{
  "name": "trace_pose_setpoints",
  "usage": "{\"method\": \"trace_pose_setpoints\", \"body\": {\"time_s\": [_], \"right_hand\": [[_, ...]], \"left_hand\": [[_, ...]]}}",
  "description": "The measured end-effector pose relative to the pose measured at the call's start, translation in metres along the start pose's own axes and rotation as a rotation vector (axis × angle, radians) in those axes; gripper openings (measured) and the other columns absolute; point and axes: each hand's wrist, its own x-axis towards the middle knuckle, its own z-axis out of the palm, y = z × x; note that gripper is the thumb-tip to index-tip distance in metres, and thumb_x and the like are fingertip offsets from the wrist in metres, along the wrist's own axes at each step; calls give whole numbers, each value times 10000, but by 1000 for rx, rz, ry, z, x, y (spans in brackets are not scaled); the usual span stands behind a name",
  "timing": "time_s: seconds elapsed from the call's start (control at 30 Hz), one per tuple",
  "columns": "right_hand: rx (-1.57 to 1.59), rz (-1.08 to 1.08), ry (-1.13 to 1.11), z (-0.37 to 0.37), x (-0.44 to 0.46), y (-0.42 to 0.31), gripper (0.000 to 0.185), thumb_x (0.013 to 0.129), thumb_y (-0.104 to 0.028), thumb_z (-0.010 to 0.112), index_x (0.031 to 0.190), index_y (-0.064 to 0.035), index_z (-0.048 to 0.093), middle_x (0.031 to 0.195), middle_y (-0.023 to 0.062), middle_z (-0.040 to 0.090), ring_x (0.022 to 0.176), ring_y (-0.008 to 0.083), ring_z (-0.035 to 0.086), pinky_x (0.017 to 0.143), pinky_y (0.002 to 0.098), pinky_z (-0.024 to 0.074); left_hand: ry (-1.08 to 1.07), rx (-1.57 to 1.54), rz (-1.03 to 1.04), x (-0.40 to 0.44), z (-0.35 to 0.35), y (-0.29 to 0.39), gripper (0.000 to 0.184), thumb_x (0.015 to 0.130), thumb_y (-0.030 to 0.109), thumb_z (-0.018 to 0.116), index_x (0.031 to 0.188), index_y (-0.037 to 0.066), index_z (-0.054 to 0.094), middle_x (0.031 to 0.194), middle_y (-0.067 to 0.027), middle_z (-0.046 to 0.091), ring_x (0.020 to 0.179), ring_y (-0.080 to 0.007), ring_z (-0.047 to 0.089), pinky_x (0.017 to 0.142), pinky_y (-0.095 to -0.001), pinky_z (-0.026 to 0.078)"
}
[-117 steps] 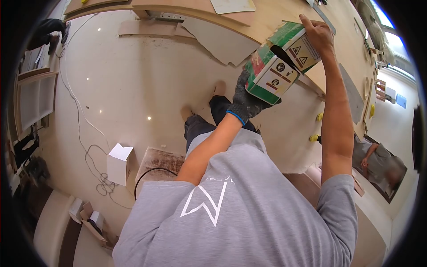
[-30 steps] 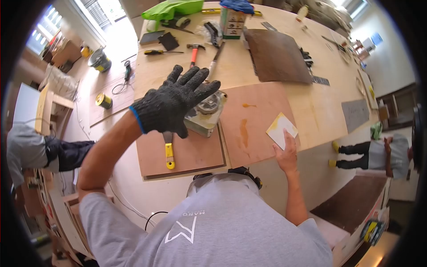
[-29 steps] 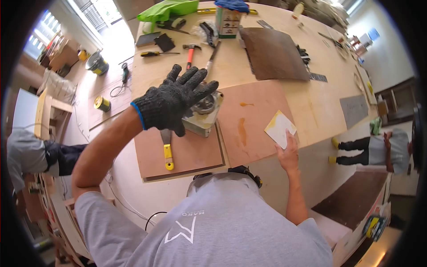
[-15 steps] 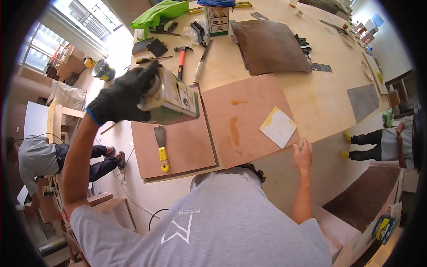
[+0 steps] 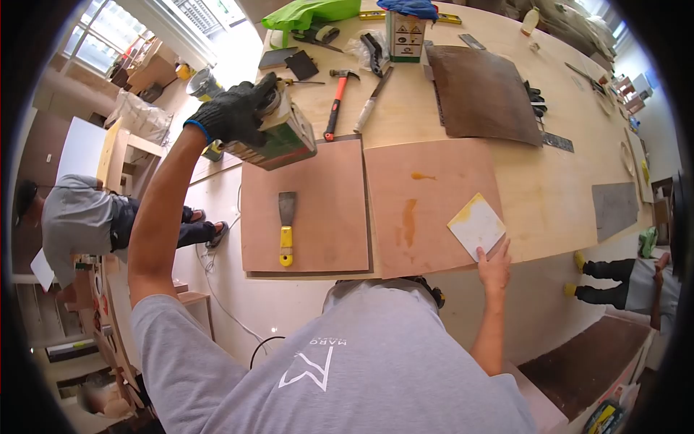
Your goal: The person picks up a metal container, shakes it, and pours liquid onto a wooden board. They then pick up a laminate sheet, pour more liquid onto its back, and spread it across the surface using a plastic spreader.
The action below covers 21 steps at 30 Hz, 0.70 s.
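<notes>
My left hand (image 5: 233, 116), in a black glove, grips a rectangular metal tin (image 5: 282, 134) by its top and holds it tilted above the left panel's far edge. On that reddish-brown wooden panel (image 5: 325, 210) lies a scraper (image 5: 287, 228) with a yellow handle. Beside it, the right panel (image 5: 434, 163) carries streaks of orange-brown liquid (image 5: 410, 223). My bare right hand (image 5: 494, 266) has its thumb and fingers at the near corner of a white square piece (image 5: 476, 226) with yellowish smears on its edges. The square lies on the right panel.
A hammer (image 5: 336, 108), a long white-handled knife (image 5: 372, 101) and a second tin (image 5: 406, 40) stand or lie beyond the panels. A curved brown sheet (image 5: 484, 94) is at the back right. One person (image 5: 79, 217) is at left, another (image 5: 650, 282) at right.
My right hand has moved from beside the white square onto its near corner. My left hand still holds the tilted tin, now farther out. The camera view has shifted.
</notes>
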Motion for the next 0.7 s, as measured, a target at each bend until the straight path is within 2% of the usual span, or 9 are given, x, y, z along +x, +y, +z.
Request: {"method": "trace_pose_setpoints", "body": {"time_s": [0.1,0.27,0.37,0.43,0.5,0.57,0.6,0.63,0.7], "right_hand": [[39,34,-68,2,-6,-3,994,849,-470,694,1563,-103,107,1322,322,513,1165,457,563,989,491,445],[146,-19,-91,27,2,11,1001,870,-458,669,1563,-85,51,1242,322,592,1142,458,593,974,487,458],[-23,-114,211,14,-9,2,888,895,-371,672,1550,-61,158,1092,234,677,1005,391,662,908,446,500],[157,-139,46,-25,-15,-27,748,907,-308,677,1497,-44,299,973,169,674,887,298,665,840,390,523],[282,-234,-81,-36,-17,-57,607,923,-251,673,1427,-26,420,875,110,652,797,212,646,776,334,532],[353,-395,-159,-35,-19,-82,465,941,-199,659,1342,-7,520,800,58,613,733,132,603,717,276,529],[426,-451,-234,-28,-20,-93,430,950,-188,647,1321,-3,535,820,59,625,744,129,609,714,270,530],[498,-504,-313,-13,-21,-103,396,958,-177,635,1301,1,549,840,60,637,756,126,616,711,264,530],[635,-570,-499,18,-30,-124,342,974,-146,606,1276,10,565,886,65,660,789,122,632,711,255,533]], "left_hand": [[8,22,57,9,15,-15,1176,587,263,858,1541,87,193,1109,-228,586,957,-356,633,837,-437,519],[32,-25,153,14,30,-36,1217,565,265,867,1549,59,181,1170,-227,577,928,-368,643,865,-430,518],[-56,-175,97,11,29,-35,1222,574,242,874,1554,63,167,1245,-213,541,994,-351,626,915,-418,506],[1,-244,134,12,36,-41,1237,538,298,867,1544,58,189,1211,-258,559,1086,-399,588,960,-426,482],[123,-135,159,8,39,-44,1273,550,376,899,1556,82,178,1416,-267,462,1286,-374,493,1046,-414,441],[136,-347,-8,-14,27,-47,1172,661,487,850,1553,84,206,1493,-239,401,1366,-343,421,1110,-395,376],[317,-332,-20,-25,34,-61,988,798,507,755,1538,78,261,1511,-234,382,1377,-321,415,1107,-376,378],[457,-585,-58,-46,38,-65,815,891,458,680,1515,72,327,1487,-246,414,1346,-322,460,1080,-356,408],[702,-844,-101,-59,106,-122,611,936,356,642,1431,49,457,1383,-225,537,1242,-327,557,998,-360,487]]}}
